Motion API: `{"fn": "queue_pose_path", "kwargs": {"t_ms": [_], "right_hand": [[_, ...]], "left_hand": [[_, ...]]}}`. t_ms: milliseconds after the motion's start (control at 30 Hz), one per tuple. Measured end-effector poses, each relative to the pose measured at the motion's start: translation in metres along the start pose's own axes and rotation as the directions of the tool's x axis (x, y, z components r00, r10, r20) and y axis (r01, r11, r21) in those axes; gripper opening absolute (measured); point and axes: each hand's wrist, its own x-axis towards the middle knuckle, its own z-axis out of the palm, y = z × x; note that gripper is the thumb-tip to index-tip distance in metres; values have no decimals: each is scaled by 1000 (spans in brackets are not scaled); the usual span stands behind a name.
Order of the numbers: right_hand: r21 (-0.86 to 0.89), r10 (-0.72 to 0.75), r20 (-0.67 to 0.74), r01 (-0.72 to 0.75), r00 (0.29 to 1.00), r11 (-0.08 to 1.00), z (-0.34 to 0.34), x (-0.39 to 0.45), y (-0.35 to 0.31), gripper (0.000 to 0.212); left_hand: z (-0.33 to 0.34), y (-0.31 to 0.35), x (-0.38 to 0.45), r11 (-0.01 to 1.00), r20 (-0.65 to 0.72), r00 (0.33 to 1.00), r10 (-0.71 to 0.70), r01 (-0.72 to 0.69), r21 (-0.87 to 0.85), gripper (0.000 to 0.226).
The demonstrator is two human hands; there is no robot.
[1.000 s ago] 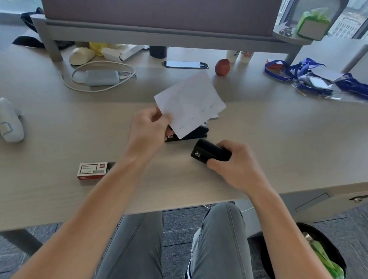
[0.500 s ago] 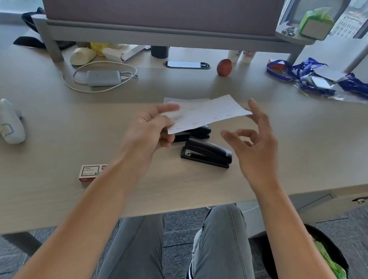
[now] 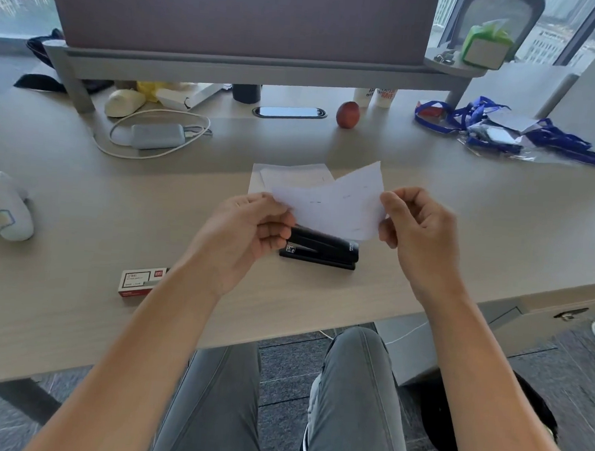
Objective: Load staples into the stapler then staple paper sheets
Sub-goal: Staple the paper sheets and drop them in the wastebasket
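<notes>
The stapler (image 3: pixel 320 250) lay closed on the tabletop (image 3: pixel 465 216), just in front of the person and below the paper sheets (image 3: pixel 332 206) held over it. Its lid being down, with the staple box (image 3: pixel 141 280) shut and set apart to the left, suggested that loading was probably finished, though whether staples sat inside could not be seen. The left hand (image 3: pixel 244 235) pinched the left edge of the sheets between thumb and curled fingers; the right hand (image 3: pixel 417 230) pinched the right edge the same way, so the sheets hung in the air between the two hands. A few faint short marks showed on the top sheet, possibly staples already driven, but they were too small to tell. If they were, stapling was at least partly done; otherwise that whole step remained.

More paper (image 3: pixel 285 178) lay flat on the tabletop behind the held sheets, mostly covered by them, and how many sheets either group held could not be counted. The stapler's upper edge was hidden by the paper and the left hand's fingers, and the staple box's right end by the left forearm.
</notes>
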Motion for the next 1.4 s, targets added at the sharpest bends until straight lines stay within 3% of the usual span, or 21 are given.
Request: {"fn": "queue_pose_path", "kwargs": {"t_ms": [233,567,800,933,1067,1133,1267,1400], "right_hand": [[110,183,-61,-175,981,978,-3,-8,11,14],[167,212,-65,-198,975,966,-18,-30,-1,3],[199,210,-187,-172,960,965,-54,-59,-4,44],[22,170,-302,-171,938,985,-91,-83,-1,21],[-64,149,-369,-184,918,981,-132,-108,3,31],[-64,136,-421,-178,897,982,-154,-121,6,41],[-73,143,-569,-222,810,972,-202,-147,22,49],[163,386,-589,-364,710,917,-251,-174,59,28]], "left_hand": [[10,-5,-2,986,-117,987,115,-98,138,15],[23,-12,-7,972,-127,980,155,-128,198,21],[59,-24,-14,992,1,997,75,-75,98,49],[96,-44,-20,962,115,990,82,-108,251,27],[136,-72,-24,948,209,977,51,-113,298,59],[160,-87,-28,949,214,977,-4,-64,308,53],[207,-125,-37,905,278,960,-29,-93,414,14],[248,-157,-52,876,320,944,-76,-90,474,9]]}}
